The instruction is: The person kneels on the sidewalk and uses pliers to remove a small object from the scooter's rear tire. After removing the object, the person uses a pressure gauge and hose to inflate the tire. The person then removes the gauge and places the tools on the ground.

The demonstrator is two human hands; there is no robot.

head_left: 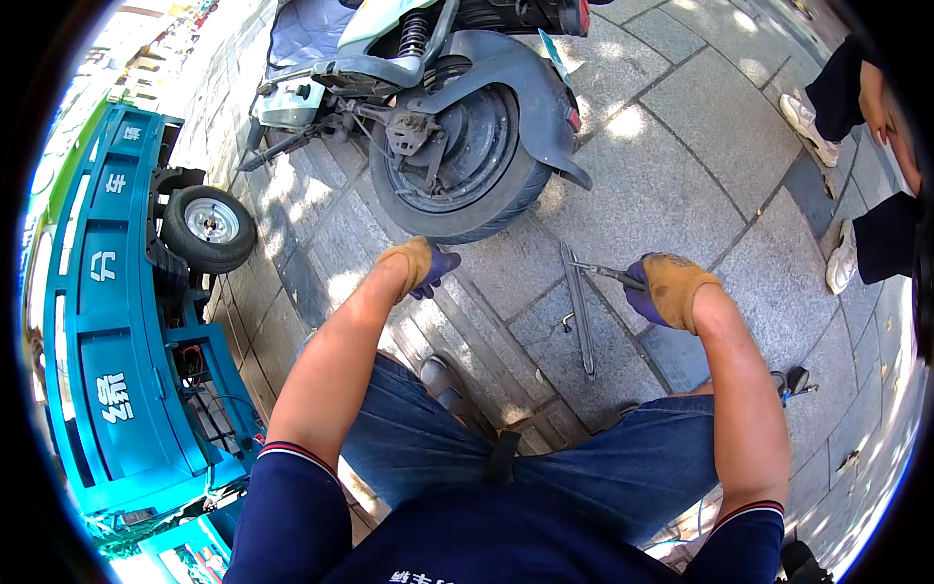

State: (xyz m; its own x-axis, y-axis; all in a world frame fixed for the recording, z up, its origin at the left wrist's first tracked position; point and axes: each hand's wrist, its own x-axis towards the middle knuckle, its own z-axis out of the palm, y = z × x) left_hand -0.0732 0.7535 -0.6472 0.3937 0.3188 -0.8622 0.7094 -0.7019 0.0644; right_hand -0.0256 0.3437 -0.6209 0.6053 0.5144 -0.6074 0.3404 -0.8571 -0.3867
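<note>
1. Right hand (pixel 671 289): Your gloved fingers are clenched around the handles of the pliers (pixel 610 273). The tool points leftward, above the paving (pixel 700 136).
2. Pliers, tip: The tip overlaps the upper end of the long metal piece (pixel 582 326) in this view — you cannot tell whether the two touch.
3. Left hand (pixel 424 268): Your glove is just below the rear tyre (pixel 467 225), with the fingers partly curled and directed to the right. Whether they grasp anything cannot be told.
4. Rear tyre: It is fitted to the scooter (pixel 379 73) ahead of you, with a grey fender (pixel 553 112) curving over its right side.
5. Long metal piece: It lies on the paving between your hands, nearer the right one — a small hooked part (pixel 566 321) lies just beside it.
6. Surroundings, left: A blue cart (pixel 117 321) with a black-tyred wheel (pixel 212 224) stands at your left.
7. Surroundings, right: Another person's white shoes (pixel 809 128) and dark trousers (pixel 844 88) show near the edge.
</note>
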